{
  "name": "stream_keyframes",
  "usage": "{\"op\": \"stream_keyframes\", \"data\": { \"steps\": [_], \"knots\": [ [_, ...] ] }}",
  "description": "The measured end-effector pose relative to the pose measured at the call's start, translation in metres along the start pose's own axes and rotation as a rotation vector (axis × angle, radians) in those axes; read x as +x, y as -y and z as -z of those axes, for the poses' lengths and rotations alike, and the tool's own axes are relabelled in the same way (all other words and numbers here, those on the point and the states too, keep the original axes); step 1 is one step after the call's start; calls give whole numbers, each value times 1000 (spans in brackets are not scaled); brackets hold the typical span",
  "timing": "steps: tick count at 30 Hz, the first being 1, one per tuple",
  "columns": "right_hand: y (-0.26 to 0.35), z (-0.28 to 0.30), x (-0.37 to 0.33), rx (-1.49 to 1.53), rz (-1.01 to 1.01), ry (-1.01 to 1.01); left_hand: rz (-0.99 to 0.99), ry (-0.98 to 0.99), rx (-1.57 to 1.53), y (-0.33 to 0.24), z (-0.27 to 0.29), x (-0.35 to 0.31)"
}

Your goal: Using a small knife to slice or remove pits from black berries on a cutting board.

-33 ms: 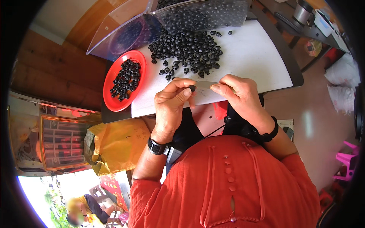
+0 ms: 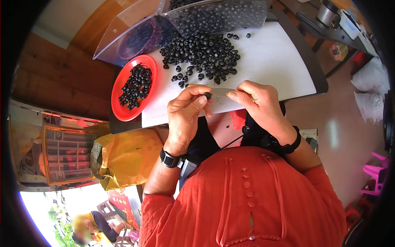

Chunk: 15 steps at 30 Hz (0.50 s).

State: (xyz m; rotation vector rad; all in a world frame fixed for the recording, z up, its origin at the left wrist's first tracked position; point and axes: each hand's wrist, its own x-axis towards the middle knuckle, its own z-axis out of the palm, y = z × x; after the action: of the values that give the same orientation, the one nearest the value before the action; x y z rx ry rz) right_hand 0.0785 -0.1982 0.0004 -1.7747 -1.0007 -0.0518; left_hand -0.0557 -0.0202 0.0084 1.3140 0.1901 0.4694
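Note:
My left hand (image 2: 183, 113) is closed, pinching a small black knob-like piece (image 2: 207, 95) between thumb and fingertips. From the right, my right hand (image 2: 263, 103) grips one end of a thin grey blade (image 2: 223, 91). The blade's other end reaches to the black piece; whether it cuts in cannot be made out. Both hands are over the near edge of a white board (image 2: 275, 61). Beyond them lies a heap of similar black pieces (image 2: 201, 51), some showing short stems. Smaller black pieces fill the middle of a red plate (image 2: 117, 96) at the left.
A clear plastic bin (image 2: 123, 35), tilted at the back, holds more black pieces. A yellow bag (image 2: 129, 154) stands below the table's left side. White sacks (image 2: 368, 105) and a pink stool (image 2: 374, 175) are on the floor at right. A person (image 2: 98, 226) sits at the far lower left.

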Motion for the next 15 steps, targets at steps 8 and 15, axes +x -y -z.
{"op": "stream_keyframes", "data": {
  "steps": [8, 15],
  "knots": [
    [3, 1, 1, -72, 4, 9, -18, 13, -103, 9, -2, 0],
    [3, 1, 3, -123, 26, 13, -32, 17, -55, 9, -4, -1]
  ]
}}
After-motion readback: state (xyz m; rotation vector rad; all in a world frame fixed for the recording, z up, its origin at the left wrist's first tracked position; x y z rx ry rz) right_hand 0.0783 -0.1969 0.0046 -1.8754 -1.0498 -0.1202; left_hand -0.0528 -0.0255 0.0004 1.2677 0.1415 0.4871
